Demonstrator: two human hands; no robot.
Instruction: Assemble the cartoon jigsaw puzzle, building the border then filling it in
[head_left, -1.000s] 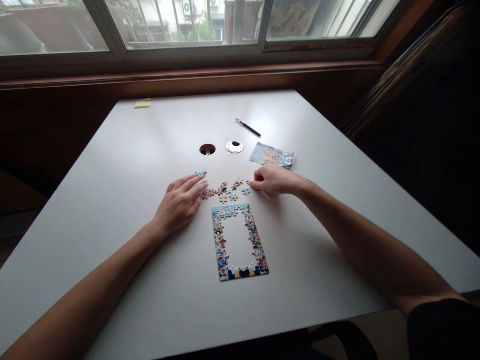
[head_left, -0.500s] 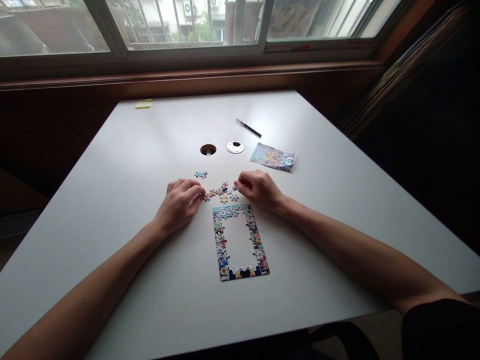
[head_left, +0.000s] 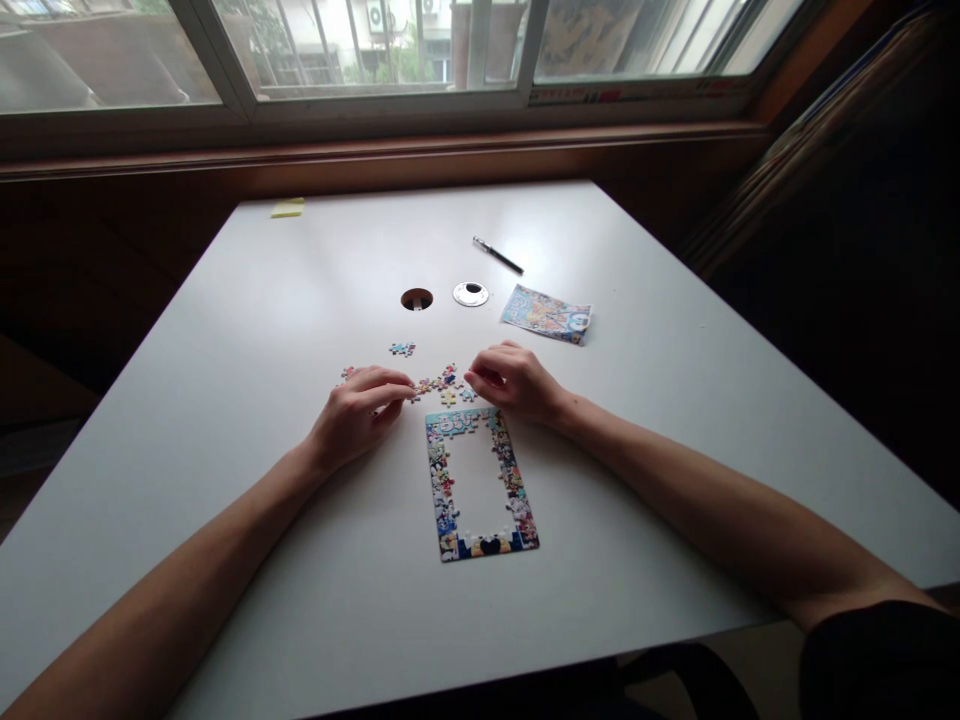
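Note:
A jigsaw puzzle border [head_left: 440, 480] lies flat on the white table, joined all round, with bare tabletop inside it. Just beyond its top edge, several loose puzzle pieces [head_left: 448, 398] are spread in an uneven row. My left hand [head_left: 360, 405] rests at the row's left end, fingers stretched out and thumb apart, fingertips touching the nearest pieces. At the right end is my right hand [head_left: 517, 382], its fingers curled and thumb and forefinger together; what they pinch, if anything, is hidden. More loose pieces [head_left: 403, 349] sit farther back, and one piece [head_left: 348, 372] shows behind my left knuckles.
A picture sheet [head_left: 547, 314] of the puzzle lies at the right, with a black pen [head_left: 498, 255] behind it. A round cable hole [head_left: 416, 299] opens in the tabletop beside its silver cover [head_left: 471, 294]. Yellow sticky notes [head_left: 287, 208] lie at the far left corner.
My left hand has shifted slightly toward me and its fingers have straightened, uncovering a piece behind the knuckles. My right fingertips have moved a little left.

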